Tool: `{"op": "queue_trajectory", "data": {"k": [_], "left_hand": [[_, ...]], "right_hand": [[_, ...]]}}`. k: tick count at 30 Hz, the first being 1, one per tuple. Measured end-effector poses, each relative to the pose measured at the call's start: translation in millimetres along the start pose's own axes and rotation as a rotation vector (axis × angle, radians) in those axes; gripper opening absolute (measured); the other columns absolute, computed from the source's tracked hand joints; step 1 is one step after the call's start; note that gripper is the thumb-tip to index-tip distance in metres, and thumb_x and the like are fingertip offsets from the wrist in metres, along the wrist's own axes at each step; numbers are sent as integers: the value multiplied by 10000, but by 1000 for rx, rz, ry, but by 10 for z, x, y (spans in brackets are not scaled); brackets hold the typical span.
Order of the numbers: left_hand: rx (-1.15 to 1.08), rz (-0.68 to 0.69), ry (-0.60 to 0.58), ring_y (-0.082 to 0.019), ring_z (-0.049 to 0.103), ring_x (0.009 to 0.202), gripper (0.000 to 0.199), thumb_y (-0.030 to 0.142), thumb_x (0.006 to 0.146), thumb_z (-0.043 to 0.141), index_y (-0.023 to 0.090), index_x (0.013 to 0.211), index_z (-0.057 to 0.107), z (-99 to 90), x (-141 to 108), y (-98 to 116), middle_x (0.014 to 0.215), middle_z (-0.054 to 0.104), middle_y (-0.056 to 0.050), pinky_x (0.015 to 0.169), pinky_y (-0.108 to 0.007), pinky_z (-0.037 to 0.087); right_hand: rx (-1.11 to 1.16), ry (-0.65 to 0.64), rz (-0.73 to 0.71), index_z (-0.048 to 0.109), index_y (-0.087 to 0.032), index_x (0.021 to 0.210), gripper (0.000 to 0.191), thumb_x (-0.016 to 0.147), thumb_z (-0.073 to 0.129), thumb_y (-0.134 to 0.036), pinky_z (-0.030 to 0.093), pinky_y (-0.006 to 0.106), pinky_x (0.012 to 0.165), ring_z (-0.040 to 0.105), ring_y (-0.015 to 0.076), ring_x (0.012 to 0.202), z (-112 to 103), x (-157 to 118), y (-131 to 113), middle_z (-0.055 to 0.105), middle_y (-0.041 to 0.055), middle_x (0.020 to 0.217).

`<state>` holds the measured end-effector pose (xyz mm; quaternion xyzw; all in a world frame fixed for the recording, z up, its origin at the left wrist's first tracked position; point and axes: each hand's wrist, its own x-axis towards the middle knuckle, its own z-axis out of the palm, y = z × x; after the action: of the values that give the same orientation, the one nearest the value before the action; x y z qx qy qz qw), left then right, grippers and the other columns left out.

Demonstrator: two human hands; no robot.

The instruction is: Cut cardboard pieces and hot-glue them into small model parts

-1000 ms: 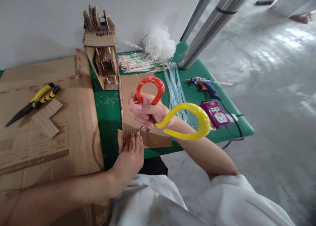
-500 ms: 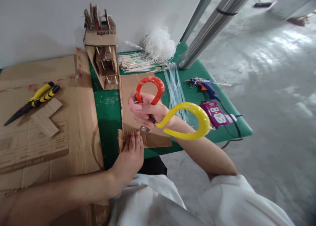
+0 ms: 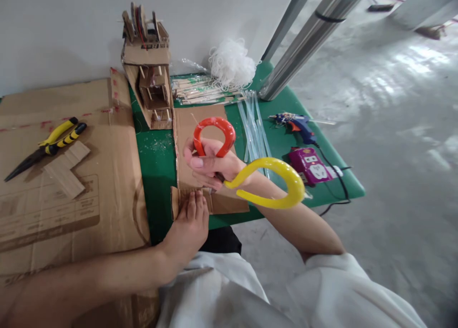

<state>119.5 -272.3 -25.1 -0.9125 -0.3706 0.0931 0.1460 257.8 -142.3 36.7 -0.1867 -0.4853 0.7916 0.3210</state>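
Observation:
My right hand is closed around a pair of scissors with one red handle loop and one yellow loop. Their blades are mostly hidden under the hand, pointing down at a small ridged cardboard piece. That piece lies over the near edge of a larger cardboard sheet. Pressed flat on the small piece, the fingers of my left hand are stretched out side by side; the thumb is hidden.
Long-nose pliers and an L-shaped cardboard bit lie on cardboard at left. Behind stands a cardboard model. Toward the right are glue sticks, a glue gun, a purple power socket and a metal post.
My right hand and the scissors have shifted slightly down and to the left. My left hand stays in place on the small cardboard piece.

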Motion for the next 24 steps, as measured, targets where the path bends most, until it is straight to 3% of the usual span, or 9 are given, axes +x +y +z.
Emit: {"op": "queue_trajectory", "data": {"k": [15,24], "left_hand": [[79,-6,69,-304,654,1231,472,53,941,385,-9,1354,606,-9,-16,0,1354,640,-239,993,-353,579],[15,19,-25,-308,621,1275,477,62,965,368,-13,1394,563,-13,20,-16,1413,570,-273,1004,-356,575]], "right_hand": [[-85,-15,48,461,-216,806,404,804,777,-467,231,191,321,301,43,311,178,11,1,407,-146,441],[-28,23,85,439,-223,772,421,803,784,-463,257,193,339,308,36,340,141,110,-59,350,-139,486]]}}
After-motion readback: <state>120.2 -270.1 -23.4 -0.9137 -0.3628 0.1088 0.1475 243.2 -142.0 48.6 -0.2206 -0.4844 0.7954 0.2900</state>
